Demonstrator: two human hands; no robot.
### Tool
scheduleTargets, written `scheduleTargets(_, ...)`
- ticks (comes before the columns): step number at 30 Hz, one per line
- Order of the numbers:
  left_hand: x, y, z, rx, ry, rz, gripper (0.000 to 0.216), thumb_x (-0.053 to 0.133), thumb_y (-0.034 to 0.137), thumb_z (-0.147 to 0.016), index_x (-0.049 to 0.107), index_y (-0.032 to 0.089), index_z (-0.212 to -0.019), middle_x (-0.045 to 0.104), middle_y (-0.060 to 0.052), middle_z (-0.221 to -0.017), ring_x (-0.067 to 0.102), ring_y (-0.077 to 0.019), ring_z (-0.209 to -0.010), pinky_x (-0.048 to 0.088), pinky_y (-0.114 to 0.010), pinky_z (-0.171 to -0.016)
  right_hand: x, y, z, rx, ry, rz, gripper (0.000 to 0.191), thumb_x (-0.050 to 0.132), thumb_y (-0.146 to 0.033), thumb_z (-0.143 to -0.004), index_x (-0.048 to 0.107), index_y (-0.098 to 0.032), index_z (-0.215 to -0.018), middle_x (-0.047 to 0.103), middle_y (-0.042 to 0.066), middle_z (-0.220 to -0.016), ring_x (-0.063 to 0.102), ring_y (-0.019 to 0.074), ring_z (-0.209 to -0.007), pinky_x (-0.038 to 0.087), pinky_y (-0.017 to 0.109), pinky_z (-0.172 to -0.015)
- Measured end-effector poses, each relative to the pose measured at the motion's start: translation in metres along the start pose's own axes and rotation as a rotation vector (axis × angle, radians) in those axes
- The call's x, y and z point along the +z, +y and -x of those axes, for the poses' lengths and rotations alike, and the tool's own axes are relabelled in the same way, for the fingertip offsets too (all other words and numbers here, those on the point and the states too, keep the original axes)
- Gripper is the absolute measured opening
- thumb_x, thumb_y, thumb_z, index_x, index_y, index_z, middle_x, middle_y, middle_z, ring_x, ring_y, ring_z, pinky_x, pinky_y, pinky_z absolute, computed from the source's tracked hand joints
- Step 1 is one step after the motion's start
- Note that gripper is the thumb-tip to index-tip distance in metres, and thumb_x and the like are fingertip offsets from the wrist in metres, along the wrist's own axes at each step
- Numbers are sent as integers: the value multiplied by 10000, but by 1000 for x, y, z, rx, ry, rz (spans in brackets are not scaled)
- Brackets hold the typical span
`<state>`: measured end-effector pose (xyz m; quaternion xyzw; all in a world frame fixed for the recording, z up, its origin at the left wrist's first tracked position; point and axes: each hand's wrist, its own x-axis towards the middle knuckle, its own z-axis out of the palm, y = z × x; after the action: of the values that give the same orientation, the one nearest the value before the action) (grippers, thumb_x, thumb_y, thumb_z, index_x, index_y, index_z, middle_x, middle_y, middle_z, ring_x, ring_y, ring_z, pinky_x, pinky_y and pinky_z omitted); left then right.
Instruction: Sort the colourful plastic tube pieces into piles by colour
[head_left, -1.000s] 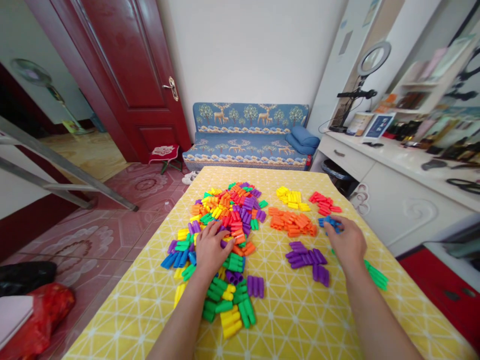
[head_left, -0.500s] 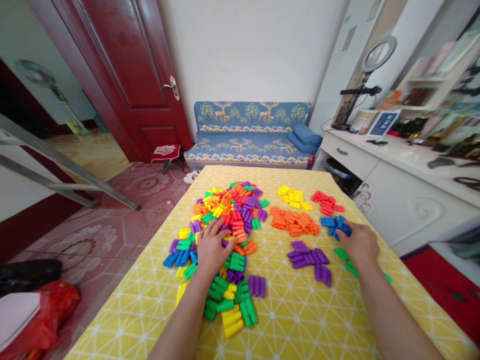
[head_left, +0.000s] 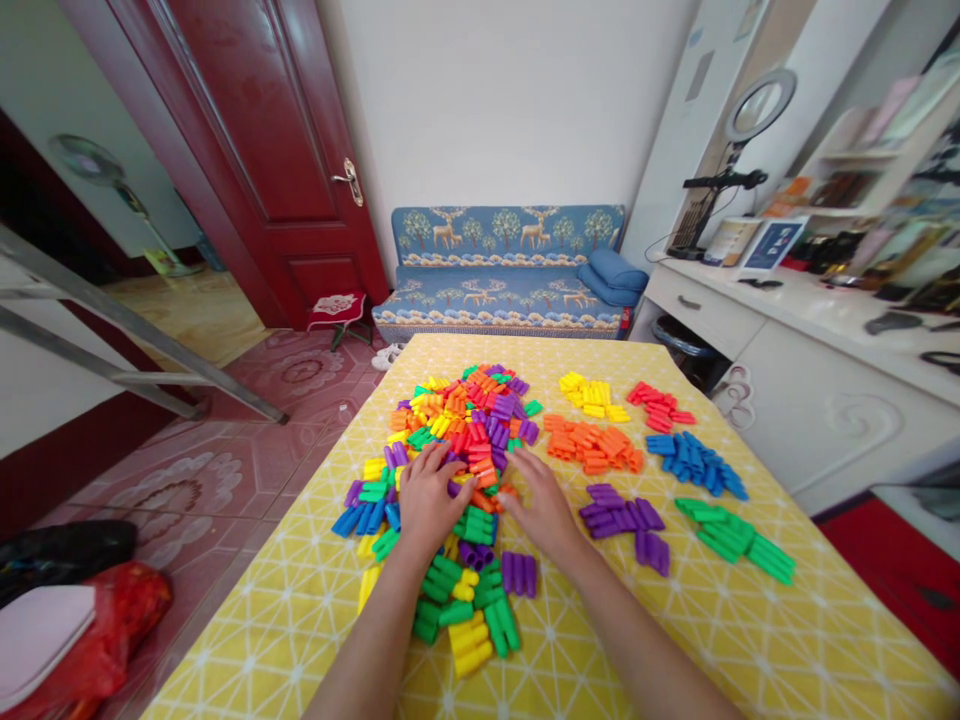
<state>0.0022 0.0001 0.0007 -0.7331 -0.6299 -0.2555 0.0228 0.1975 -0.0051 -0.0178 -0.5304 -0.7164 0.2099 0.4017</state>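
Across a yellow patterned tablecloth (head_left: 780,640), a person's left hand (head_left: 431,495) rests on a mixed pile of colored plastic pieces (head_left: 474,435); whether it grips one cannot be told from this angle. The right hand (head_left: 541,502), spread and released, is at the pile's right edge. Farther right lie yellow pieces (head_left: 592,393), red pieces (head_left: 660,405), orange pieces (head_left: 592,445), blue pieces (head_left: 696,465), purple pieces (head_left: 622,517) and green pieces (head_left: 736,537), grouped by color.

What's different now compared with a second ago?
The right hand has let go of the blue pieces and swung left to the near right edge of the mixed pile, beside the left hand. The blue group now lies uncovered. The left hand stayed at the pile; the yellow, red, orange and purple groups look unchanged.
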Motion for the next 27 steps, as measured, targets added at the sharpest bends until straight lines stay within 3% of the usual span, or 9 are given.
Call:
scheduleTargets(4,0,0,0,7,3,-1,265,574,468,-832,730,319,-986,585,-11,-1339,449,-299,-1297,387,-493,-1032,24,0,3,-17,-36,-24,530,596,-355,-830,518,-261,-1346,453,83,-1448,442,257,-1311,353,466,-1094)
scheduleTargets(9,-2,0,0,8,-39,13,344,520,533,-859,718,324,-1047,575,-18,-1357,427,-290,-1325,366,-489,-1058,26,7,5,2,1,-48,440,570,-348,-862,574,-248,-1291,489,84,-1420,453,241,-1305,352,443,-1100)
scheduleTargets(16,-17,-5,-10,-1,-270,169,551,442,546,-891,516,262,-1357,483,-63,-1447,332,-291,-1402,275,-516,-1129,31,10,4,10,48,-87,345,597,-317,-848,653,-230,-1177,537,96,-1369,500,247,-1260,382,445,-1077)
scheduleTargets(19,-26,-9,-19,-1,-259,290,554,495,531,-862,582,192,-1292,602,-104,-1323,510,-273,-1271,388,-424,-1071,32,12,4,6,53,-98,340,604,-318,-843,657,-227,-1167,542,99,-1362,502,248,-1257,384,442,-1074)
scheduleTargets(22,-40,-20,-20,-60,-166,332,474,477,513,-866,676,191,-1151,686,-87,-1182,617,-246,-1115,455,-368,-996,32,14,5,11,50,-106,332,612,-315,-836,662,-225,-1152,543,97,-1360,504,249,-1256,384,441,-1074)
scheduleTargets(25,-56,-45,-9,-162,-79,144,450,510,554,-820,724,210,-1016,706,-91,-1092,614,-276,-1080,446,-390,-983,32,14,5,18,56,-118,326,613,-305,-832,663,-233,-1146,541,89,-1363,509,247,-1251,384,443,-1074)
scheduleTargets(27,-64,-66,3,-263,-109,-31,498,558,605,-756,729,198,-987,698,-118,-1051,610,-314,-1055,435,-429,-979,32,13,5,23,60,-119,323,615,-299,-829,664,-230,-1141,547,90,-1356,513,245,-1244,385,443,-1072)
